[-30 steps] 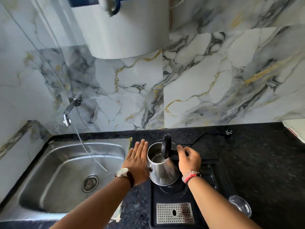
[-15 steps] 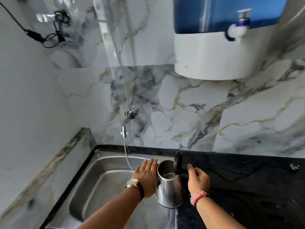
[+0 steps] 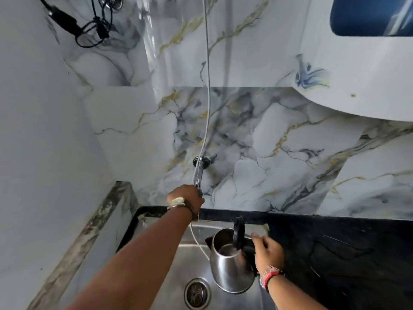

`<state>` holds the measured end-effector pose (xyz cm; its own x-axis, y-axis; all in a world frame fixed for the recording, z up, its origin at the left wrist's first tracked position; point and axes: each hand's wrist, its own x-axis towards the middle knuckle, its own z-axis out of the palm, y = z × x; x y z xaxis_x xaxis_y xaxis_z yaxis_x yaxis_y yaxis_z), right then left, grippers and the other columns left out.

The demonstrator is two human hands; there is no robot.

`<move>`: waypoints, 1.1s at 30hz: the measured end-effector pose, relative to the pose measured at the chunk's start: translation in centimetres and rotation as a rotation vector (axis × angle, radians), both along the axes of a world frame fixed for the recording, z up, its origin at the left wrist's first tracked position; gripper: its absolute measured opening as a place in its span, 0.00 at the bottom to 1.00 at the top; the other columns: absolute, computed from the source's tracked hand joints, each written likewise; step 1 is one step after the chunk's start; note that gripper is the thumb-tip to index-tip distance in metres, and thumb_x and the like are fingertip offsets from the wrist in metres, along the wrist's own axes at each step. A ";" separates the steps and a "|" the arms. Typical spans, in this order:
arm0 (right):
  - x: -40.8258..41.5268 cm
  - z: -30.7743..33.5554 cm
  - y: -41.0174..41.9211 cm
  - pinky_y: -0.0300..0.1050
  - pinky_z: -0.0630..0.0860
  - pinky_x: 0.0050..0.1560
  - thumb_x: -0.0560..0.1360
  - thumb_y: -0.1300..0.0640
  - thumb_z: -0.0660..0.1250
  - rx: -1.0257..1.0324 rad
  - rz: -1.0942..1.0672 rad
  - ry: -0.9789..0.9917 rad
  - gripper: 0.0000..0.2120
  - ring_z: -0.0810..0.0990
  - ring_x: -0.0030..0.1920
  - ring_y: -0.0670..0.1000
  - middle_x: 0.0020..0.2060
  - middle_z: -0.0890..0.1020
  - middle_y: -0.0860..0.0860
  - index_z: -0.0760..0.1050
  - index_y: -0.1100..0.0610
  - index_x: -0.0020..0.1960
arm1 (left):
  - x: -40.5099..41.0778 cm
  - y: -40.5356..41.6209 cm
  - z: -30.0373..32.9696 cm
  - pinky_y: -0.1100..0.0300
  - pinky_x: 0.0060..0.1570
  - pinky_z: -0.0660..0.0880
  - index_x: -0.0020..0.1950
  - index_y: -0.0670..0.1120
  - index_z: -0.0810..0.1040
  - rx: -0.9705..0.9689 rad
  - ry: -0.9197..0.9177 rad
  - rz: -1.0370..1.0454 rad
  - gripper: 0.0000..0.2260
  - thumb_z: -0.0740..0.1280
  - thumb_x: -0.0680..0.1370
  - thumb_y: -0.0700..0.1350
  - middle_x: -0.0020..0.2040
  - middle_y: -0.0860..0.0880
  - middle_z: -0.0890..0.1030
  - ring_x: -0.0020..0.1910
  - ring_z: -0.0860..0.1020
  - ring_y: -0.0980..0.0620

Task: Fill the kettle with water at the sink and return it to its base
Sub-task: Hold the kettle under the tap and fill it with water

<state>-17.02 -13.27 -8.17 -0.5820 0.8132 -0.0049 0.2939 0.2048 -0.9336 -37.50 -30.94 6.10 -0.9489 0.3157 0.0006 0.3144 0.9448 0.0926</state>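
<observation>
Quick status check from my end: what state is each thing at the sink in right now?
kettle: upright over the sink, lid flipped up, held by its handle
right hand: closed on the kettle handle
left hand: on the tap
tap: no water seen running
sink: no standing water visible
drain: strainer in place, uncovered

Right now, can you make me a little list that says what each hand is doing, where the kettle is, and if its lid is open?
left hand: left hand is up at the wall tap, closed around its end
right hand: right hand holds the kettle by its black handle
kettle: steel kettle is held over the sink, above and right of the drain
lid: flipped up, open
water: no stream visible from the tap
counter: black counter is right of the sink
</observation>
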 end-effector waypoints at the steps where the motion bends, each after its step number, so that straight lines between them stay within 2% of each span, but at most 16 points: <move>1: -0.8 -0.1 0.0 0.52 0.73 0.32 0.77 0.48 0.73 0.011 0.012 -0.002 0.27 0.77 0.29 0.64 0.27 0.77 0.66 0.71 0.66 0.30 | -0.7 0.6 -0.2 0.55 0.40 0.72 0.55 0.51 0.81 -0.021 0.007 -0.006 0.20 0.66 0.74 0.65 0.51 0.49 0.84 0.48 0.82 0.45; 4: -3.3 -0.8 -0.4 0.52 0.70 0.32 0.78 0.52 0.74 0.009 0.022 -0.018 0.26 0.73 0.28 0.58 0.26 0.75 0.65 0.70 0.66 0.30 | -2.2 1.8 -0.7 0.55 0.37 0.72 0.54 0.51 0.81 -0.093 0.016 -0.014 0.23 0.63 0.75 0.69 0.46 0.50 0.82 0.44 0.80 0.47; 7: -5.4 -1.7 -1.1 0.49 0.65 0.34 0.78 0.50 0.74 -0.036 0.010 -0.036 0.26 0.70 0.29 0.55 0.23 0.70 0.56 0.67 0.61 0.29 | -3.0 1.9 -1.2 0.56 0.34 0.67 0.54 0.51 0.81 -0.107 0.007 -0.025 0.18 0.63 0.76 0.63 0.41 0.51 0.77 0.39 0.76 0.48; 8: -5.9 -1.8 -1.2 0.49 0.65 0.34 0.78 0.50 0.74 -0.049 0.003 -0.037 0.26 0.70 0.30 0.55 0.24 0.70 0.56 0.67 0.62 0.30 | -2.8 2.0 -1.2 0.56 0.34 0.66 0.53 0.51 0.81 -0.100 0.004 -0.034 0.17 0.62 0.76 0.62 0.41 0.51 0.78 0.38 0.75 0.48; 10: -7.6 -2.5 -1.9 0.50 0.67 0.35 0.78 0.49 0.74 -0.082 -0.009 -0.038 0.25 0.72 0.31 0.56 0.27 0.75 0.62 0.72 0.65 0.32 | -2.9 1.7 -1.5 0.55 0.36 0.67 0.50 0.52 0.81 -0.094 -0.002 -0.055 0.16 0.61 0.75 0.61 0.39 0.51 0.78 0.37 0.74 0.48; 12: -9.2 -2.9 -2.5 0.49 0.69 0.36 0.78 0.50 0.73 -0.112 -0.015 -0.030 0.22 0.73 0.32 0.56 0.30 0.80 0.63 0.77 0.66 0.34 | -2.8 1.5 -1.6 0.55 0.36 0.67 0.47 0.52 0.80 -0.082 -0.002 -0.069 0.15 0.61 0.74 0.61 0.34 0.53 0.73 0.34 0.73 0.48; 13: -10.0 -3.2 -2.9 0.49 0.68 0.35 0.78 0.49 0.73 -0.124 -0.011 -0.028 0.22 0.73 0.32 0.55 0.26 0.78 0.60 0.77 0.65 0.33 | -3.0 1.4 -1.7 0.54 0.37 0.67 0.46 0.52 0.79 -0.081 0.001 -0.077 0.15 0.61 0.73 0.61 0.33 0.53 0.71 0.34 0.73 0.48; 15: -11.2 -3.5 -3.5 0.48 0.64 0.33 0.78 0.49 0.73 -0.130 0.011 -0.027 0.25 0.69 0.29 0.54 0.20 0.69 0.47 0.70 0.59 0.28 | -3.3 1.4 -1.7 0.53 0.40 0.65 0.43 0.53 0.76 -0.088 0.010 -0.089 0.14 0.60 0.72 0.62 0.32 0.53 0.69 0.33 0.72 0.48; 17: -12.0 -3.7 -3.9 0.48 0.63 0.33 0.78 0.51 0.73 -0.136 0.012 -0.032 0.27 0.67 0.29 0.53 0.18 0.66 0.45 0.65 0.55 0.26 | -3.6 1.4 -1.5 0.49 0.43 0.61 0.41 0.52 0.73 -0.115 0.023 -0.095 0.15 0.59 0.74 0.63 0.32 0.52 0.70 0.30 0.70 0.49; 19: -12.5 -4.3 -4.2 0.49 0.63 0.33 0.78 0.51 0.73 -0.144 -0.001 -0.035 0.28 0.67 0.29 0.54 0.17 0.67 0.45 0.65 0.53 0.24 | -3.9 1.3 -1.5 0.47 0.46 0.58 0.40 0.52 0.73 -0.141 0.026 -0.095 0.16 0.57 0.76 0.63 0.32 0.52 0.71 0.29 0.68 0.50; 24: -13.3 -4.8 -4.4 0.49 0.63 0.34 0.78 0.51 0.73 -0.162 -0.018 -0.025 0.27 0.67 0.29 0.55 0.18 0.66 0.45 0.68 0.50 0.23 | -4.1 1.2 -2.1 0.46 0.46 0.59 0.39 0.52 0.71 -0.053 -0.065 -0.102 0.15 0.56 0.73 0.62 0.32 0.52 0.71 0.31 0.69 0.50; 27: -13.2 -5.1 -4.3 0.49 0.63 0.34 0.79 0.51 0.72 -0.179 -0.028 0.007 0.26 0.66 0.29 0.54 0.18 0.66 0.45 0.69 0.51 0.24 | -5.7 -0.6 -2.8 0.47 0.46 0.63 0.45 0.55 0.71 0.026 -0.173 -0.228 0.15 0.54 0.72 0.64 0.38 0.54 0.74 0.38 0.74 0.47; 29: -13.1 -5.5 -4.2 0.49 0.63 0.35 0.78 0.49 0.71 -0.194 -0.036 0.035 0.25 0.65 0.29 0.53 0.20 0.65 0.45 0.68 0.54 0.26 | -6.7 -1.9 -3.4 0.47 0.46 0.64 0.47 0.58 0.68 0.083 -0.276 -0.327 0.14 0.54 0.73 0.66 0.40 0.57 0.75 0.41 0.75 0.48; 31: -13.1 -5.6 -4.3 0.49 0.64 0.35 0.76 0.45 0.70 -0.206 -0.038 0.054 0.25 0.66 0.29 0.53 0.21 0.65 0.47 0.67 0.58 0.28 | -7.2 -2.5 -4.1 0.47 0.46 0.66 0.47 0.59 0.66 0.136 -0.284 -0.359 0.14 0.53 0.74 0.67 0.41 0.58 0.75 0.42 0.76 0.48; 33: -13.3 -5.4 -4.5 0.49 0.64 0.35 0.73 0.41 0.69 -0.204 -0.030 0.051 0.25 0.66 0.29 0.53 0.20 0.65 0.46 0.68 0.58 0.29 | -6.8 -2.7 -5.0 0.47 0.47 0.71 0.49 0.59 0.66 0.215 -0.261 -0.353 0.15 0.53 0.74 0.68 0.44 0.57 0.76 0.43 0.76 0.48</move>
<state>-30.30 -17.78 -13.61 -0.5617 0.8150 -0.1426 0.2487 0.0019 -0.9686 -44.26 -33.67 1.11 -0.7608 0.6373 -0.1224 0.5528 0.7353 0.3920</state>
